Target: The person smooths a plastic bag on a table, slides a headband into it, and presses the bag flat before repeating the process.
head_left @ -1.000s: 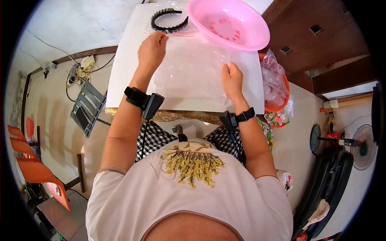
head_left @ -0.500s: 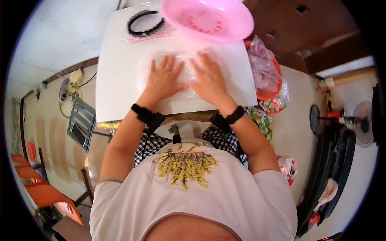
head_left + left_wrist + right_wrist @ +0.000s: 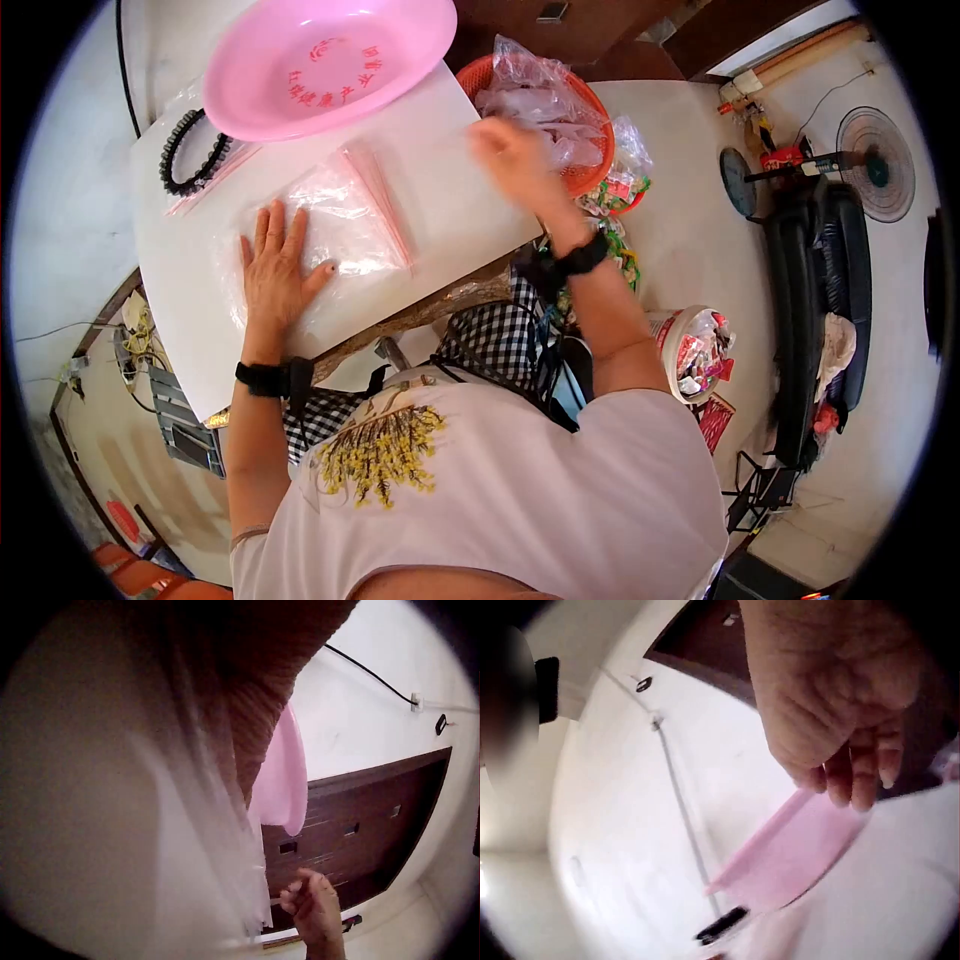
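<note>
Clear plastic bags with pink edges (image 3: 345, 215) lie on the white table in the head view. On their left part rests my left hand (image 3: 273, 275), palm down with fingers spread. My right hand (image 3: 515, 170), blurred, is raised over the table's right edge beside the orange basket (image 3: 590, 100). In the right wrist view its fingers (image 3: 862, 776) are loosely bent and nothing shows in them; the left wrist view also shows that hand (image 3: 311, 904). A black beaded headband (image 3: 168, 160) lies at the table's far left, beside more pink-edged strips.
A pink basin (image 3: 330, 60) stands at the table's far side, close to the headband. Clear bags fill the orange basket past the right edge. On the floor to the right are a bucket of wrappers (image 3: 700, 350) and a fan (image 3: 870, 160).
The head view has swung to the right. My right hand has lifted off the plastic and moved right towards the basket. My left hand still rests flat on the plastic.
</note>
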A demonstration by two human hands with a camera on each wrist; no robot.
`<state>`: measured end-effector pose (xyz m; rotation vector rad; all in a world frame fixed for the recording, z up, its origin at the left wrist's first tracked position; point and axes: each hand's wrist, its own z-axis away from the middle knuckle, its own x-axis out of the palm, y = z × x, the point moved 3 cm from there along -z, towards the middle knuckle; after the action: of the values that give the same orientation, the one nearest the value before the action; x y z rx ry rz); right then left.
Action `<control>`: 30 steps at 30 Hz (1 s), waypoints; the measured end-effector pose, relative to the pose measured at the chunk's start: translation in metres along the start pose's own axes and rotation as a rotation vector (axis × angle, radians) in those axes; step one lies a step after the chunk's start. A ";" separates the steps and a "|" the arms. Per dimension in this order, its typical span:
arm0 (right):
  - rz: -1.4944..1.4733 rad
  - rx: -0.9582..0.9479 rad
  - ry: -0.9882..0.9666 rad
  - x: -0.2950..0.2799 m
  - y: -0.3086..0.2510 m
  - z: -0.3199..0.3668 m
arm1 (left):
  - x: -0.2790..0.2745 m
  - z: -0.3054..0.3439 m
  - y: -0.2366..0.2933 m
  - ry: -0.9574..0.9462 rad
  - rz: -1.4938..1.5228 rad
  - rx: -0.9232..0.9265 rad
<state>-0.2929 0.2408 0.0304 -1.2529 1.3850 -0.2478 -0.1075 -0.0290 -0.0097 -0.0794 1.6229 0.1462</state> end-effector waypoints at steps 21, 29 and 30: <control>0.464 0.080 0.278 -0.133 0.156 0.016 | -0.002 0.001 0.002 0.042 0.020 -0.002; -0.476 0.227 0.501 -0.119 0.020 0.006 | -0.005 0.003 -0.003 -0.030 0.074 -0.025; -0.599 0.229 0.508 -0.109 0.003 0.003 | 0.001 0.003 -0.007 -0.016 0.086 -0.011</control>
<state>-0.3214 0.3268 0.0910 -1.4400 1.3082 -1.1724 -0.1036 -0.0352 -0.0114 -0.0171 1.6099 0.2217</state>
